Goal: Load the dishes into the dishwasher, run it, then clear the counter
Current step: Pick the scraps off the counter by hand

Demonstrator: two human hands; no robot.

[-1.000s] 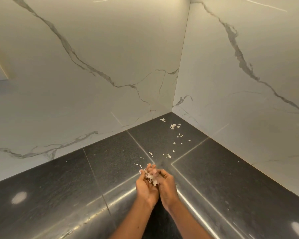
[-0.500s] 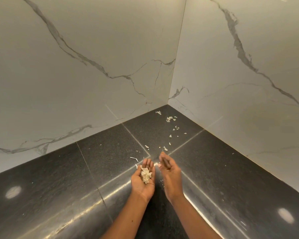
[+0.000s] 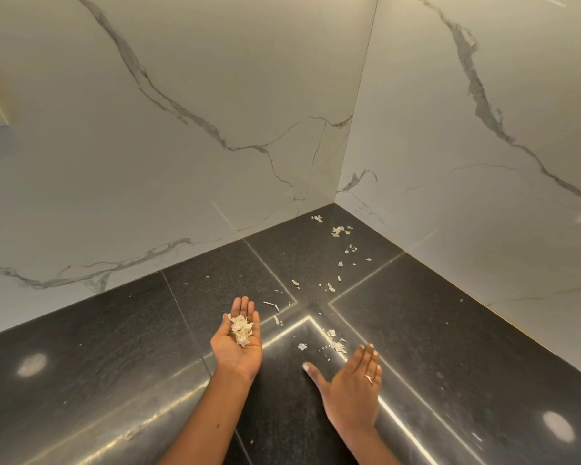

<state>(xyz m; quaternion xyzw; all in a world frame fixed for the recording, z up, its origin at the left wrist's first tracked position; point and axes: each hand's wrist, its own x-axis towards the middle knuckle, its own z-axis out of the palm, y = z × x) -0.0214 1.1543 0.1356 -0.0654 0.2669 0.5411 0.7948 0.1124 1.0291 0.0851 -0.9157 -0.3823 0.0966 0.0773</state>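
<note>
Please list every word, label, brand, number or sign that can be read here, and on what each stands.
There are none. The marble wall panels, the dark countertop, the pale scraps in the left hand and the right hand carry no writing; the walls show only grey veins.

No readable text, label, brand, number or sign appears on any surface in view.

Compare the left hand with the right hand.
The left hand lies palm up; the right hand is palm down. The left hand carries a pile of scraps; the right hand holds nothing. The left hand's fingers lie together; the right hand's thumb is spread wide. Both are open, over the counter.
</note>
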